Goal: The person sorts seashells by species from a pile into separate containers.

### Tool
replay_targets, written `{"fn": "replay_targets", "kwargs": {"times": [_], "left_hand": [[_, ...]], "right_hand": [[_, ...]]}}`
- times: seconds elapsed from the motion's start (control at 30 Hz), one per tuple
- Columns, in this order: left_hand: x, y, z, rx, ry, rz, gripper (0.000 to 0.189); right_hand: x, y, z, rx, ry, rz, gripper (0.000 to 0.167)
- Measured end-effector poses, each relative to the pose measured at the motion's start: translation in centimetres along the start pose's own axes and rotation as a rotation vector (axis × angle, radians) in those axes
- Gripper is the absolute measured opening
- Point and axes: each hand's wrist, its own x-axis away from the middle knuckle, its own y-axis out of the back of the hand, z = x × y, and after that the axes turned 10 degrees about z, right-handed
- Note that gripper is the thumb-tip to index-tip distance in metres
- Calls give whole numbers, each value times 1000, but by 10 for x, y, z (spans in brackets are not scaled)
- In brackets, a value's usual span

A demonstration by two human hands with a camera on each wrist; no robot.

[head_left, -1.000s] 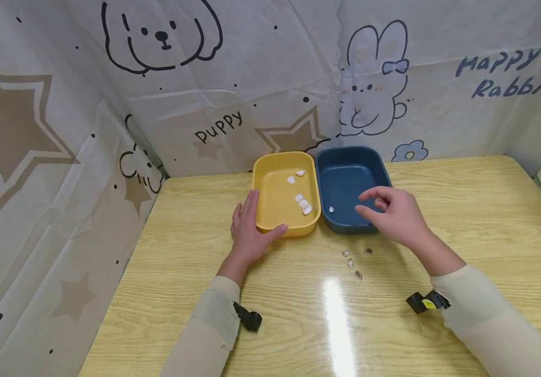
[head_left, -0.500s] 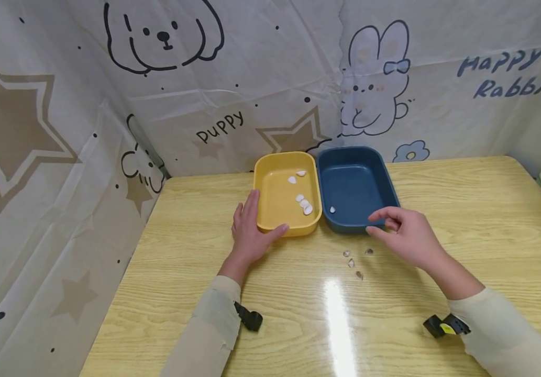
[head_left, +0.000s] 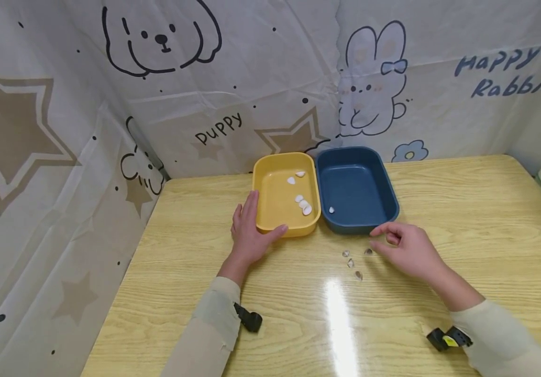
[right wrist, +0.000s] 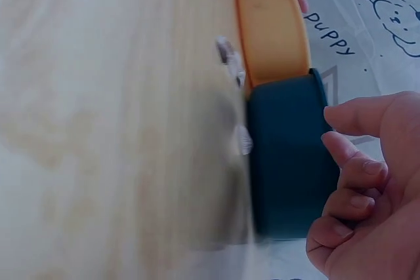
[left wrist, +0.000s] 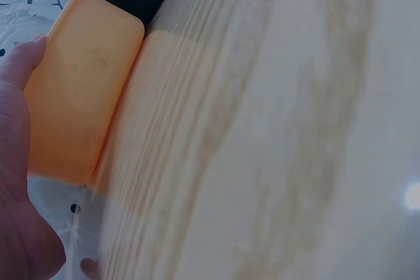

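My left hand [head_left: 247, 235] rests against the near left corner of a yellow plastic container [head_left: 270, 209], fingers along its side and thumb at its front rim. Several white seashells [head_left: 300, 199] lie inside. Touching that container on the right is a dark blue one [head_left: 357, 193] with a single small white shell [head_left: 331, 210] in it. My right hand [head_left: 407, 248] hovers by the blue container's near right corner, thumb and index finger apart with nothing between them. Close to those fingertips lies a small brownish shell [head_left: 368, 252]; a few similar shells [head_left: 351, 263] sit just left of it.
Both containers stand near the back edge of a wood-grain table [head_left: 195, 209]. A patterned cloth [head_left: 232, 94] hangs behind and along the left. Light glares off the table [head_left: 341, 324] between the arms. Each sleeve carries a black wrist camera [head_left: 251, 320].
My right hand has moved back from over the blue container, down toward the table shells in front of it. The left hand and both containers have stayed put.
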Motion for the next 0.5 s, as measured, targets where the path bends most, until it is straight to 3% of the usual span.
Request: {"fn": "replay_targets", "kwargs": {"times": [0.3, 0.5], "left_hand": [[0, 0, -1, 11, -10, -3, 113], [0, 1, 0, 9, -15, -5, 113]], "right_hand": [[-1, -6, -11, 34, -51, 52, 26], [-3, -8, -18, 44, -30, 69, 21]]}}
